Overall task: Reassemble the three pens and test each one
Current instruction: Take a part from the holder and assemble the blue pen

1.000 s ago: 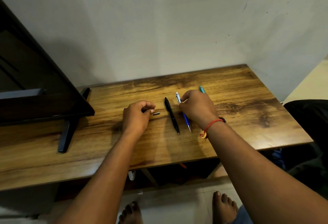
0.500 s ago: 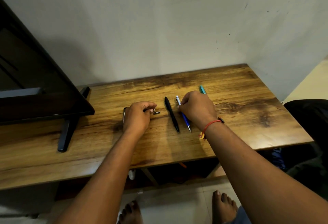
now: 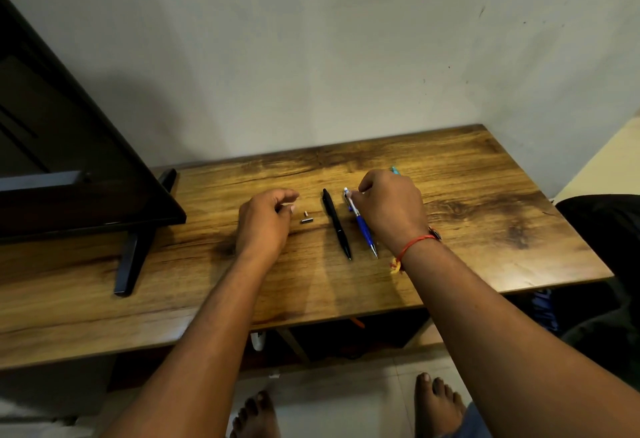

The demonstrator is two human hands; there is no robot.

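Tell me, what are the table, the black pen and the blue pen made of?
The table looks like wood, or a wood-print board: brown grain streaks with a soft sheen. The black pen seems matte plastic, dull with few glints. The blue pen looks like shiny plastic, its upper part clear or silvery, with what may be a metal tip; too small to be sure.

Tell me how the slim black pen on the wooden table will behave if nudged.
The slim black pen looks rigid and light, likely easy to lift. Its round barrel lies flat on the wooden table, so a sideways push may roll it toward the blue pen.
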